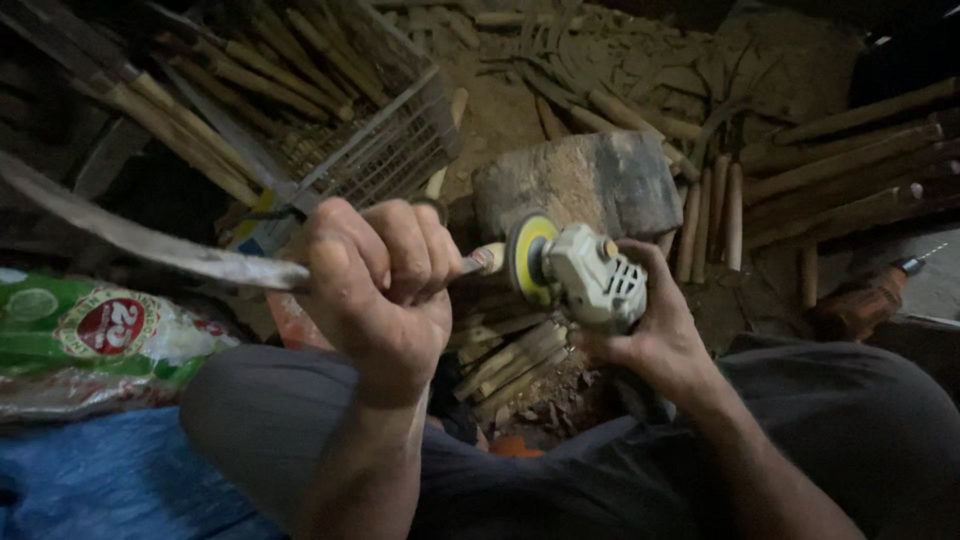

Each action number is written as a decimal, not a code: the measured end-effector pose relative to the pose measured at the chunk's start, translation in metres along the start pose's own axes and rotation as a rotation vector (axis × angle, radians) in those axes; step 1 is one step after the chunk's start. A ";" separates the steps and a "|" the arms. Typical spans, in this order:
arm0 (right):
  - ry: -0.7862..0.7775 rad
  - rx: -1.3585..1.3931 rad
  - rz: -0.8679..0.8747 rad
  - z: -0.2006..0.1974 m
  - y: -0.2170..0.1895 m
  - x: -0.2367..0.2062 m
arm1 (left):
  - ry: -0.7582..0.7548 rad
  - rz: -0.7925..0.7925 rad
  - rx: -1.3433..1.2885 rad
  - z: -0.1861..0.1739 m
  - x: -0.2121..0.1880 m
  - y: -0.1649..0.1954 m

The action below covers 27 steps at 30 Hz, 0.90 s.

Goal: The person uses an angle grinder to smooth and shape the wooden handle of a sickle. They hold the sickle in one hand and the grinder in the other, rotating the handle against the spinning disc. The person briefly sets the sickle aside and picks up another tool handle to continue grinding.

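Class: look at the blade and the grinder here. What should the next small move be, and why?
Probably ease the grinder's disc onto the blade's end. The left hand grips the blade firmly, the right hand holds the grinder, and the disc sits right at the tip, seemingly at or just short of contact.

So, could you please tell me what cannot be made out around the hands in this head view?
- Blade: its middle is hidden inside the left hand; the far end is cut off by the left edge.
- Grinder: its rear body is covered by the right hand.
- Disc: whether it touches the blade's end is too small and dim to tell.
- Wire basket: its contents are lost in shadow.
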State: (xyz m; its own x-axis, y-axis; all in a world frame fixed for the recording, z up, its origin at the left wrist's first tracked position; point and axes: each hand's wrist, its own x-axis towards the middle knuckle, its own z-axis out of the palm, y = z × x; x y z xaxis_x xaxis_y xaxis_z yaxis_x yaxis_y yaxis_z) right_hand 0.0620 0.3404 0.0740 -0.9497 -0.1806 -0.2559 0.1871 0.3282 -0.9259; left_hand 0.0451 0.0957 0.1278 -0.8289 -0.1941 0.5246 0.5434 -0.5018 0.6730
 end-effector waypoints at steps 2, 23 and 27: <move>-0.026 0.007 -0.077 0.000 0.003 -0.002 | -0.003 0.005 0.000 0.001 -0.001 0.000; -0.013 0.046 0.047 0.000 -0.006 0.000 | -0.111 -0.114 -0.096 -0.010 0.002 0.001; -0.045 0.060 0.025 0.000 -0.008 -0.005 | -0.134 -0.143 -0.109 -0.011 0.002 0.001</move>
State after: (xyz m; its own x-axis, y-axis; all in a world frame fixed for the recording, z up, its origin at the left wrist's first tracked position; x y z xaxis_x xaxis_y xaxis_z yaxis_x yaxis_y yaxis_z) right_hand 0.0653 0.3384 0.0821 -0.9326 -0.2154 -0.2897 0.2260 0.2775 -0.9338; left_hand 0.0423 0.0858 0.1237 -0.8676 -0.0038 0.4973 0.3976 -0.6060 0.6889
